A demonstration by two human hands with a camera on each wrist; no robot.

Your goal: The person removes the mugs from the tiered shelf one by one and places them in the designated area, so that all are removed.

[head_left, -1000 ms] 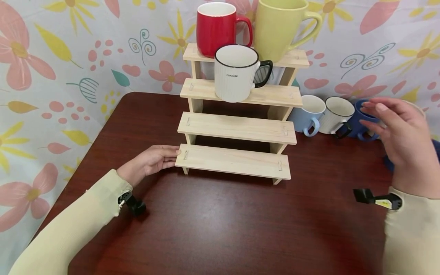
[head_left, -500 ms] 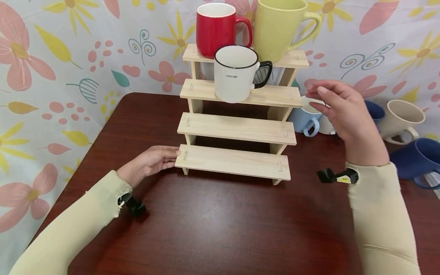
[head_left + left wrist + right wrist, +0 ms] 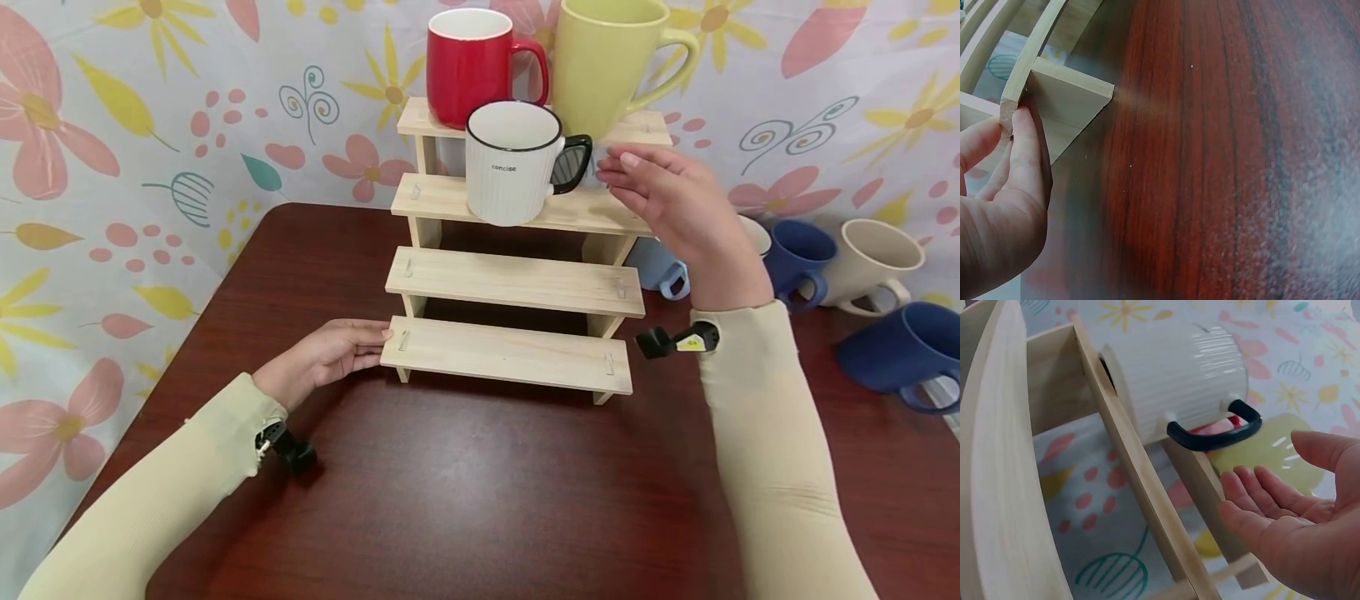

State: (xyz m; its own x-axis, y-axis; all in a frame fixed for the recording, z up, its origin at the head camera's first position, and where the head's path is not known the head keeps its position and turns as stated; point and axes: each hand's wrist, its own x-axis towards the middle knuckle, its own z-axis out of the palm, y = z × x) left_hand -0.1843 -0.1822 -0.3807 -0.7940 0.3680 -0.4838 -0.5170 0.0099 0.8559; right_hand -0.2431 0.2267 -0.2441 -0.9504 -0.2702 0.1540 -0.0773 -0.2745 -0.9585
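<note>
My left hand (image 3: 327, 357) pinches the left end of the lowest step of a wooden stepped rack (image 3: 502, 354). In the left wrist view, thumb and fingers (image 3: 1025, 153) sit on either side of that board's end. A white ribbed mug (image 3: 506, 183) marked "concise", with a black rim and black handle, stands on the third step up. Close to the right of its handle (image 3: 1216, 437) is my right hand (image 3: 686, 221), fingers extended and holding nothing. On the top step behind stand a red mug (image 3: 468, 71) and a tall yellow-green mug (image 3: 603, 75).
Right of the rack, partly behind my right arm, a light blue mug (image 3: 656, 267), a dark blue mug (image 3: 798, 254) and a beige mug (image 3: 873, 258) stand on the dark wooden table (image 3: 465, 492). Nearer is another blue mug (image 3: 900, 346). A flower-print cloth (image 3: 225, 108) hangs behind.
My right hand has moved left from above the mugs at the right to beside the white mug's handle. The left hand keeps its hold on the rack, and the mugs on it have not moved.
</note>
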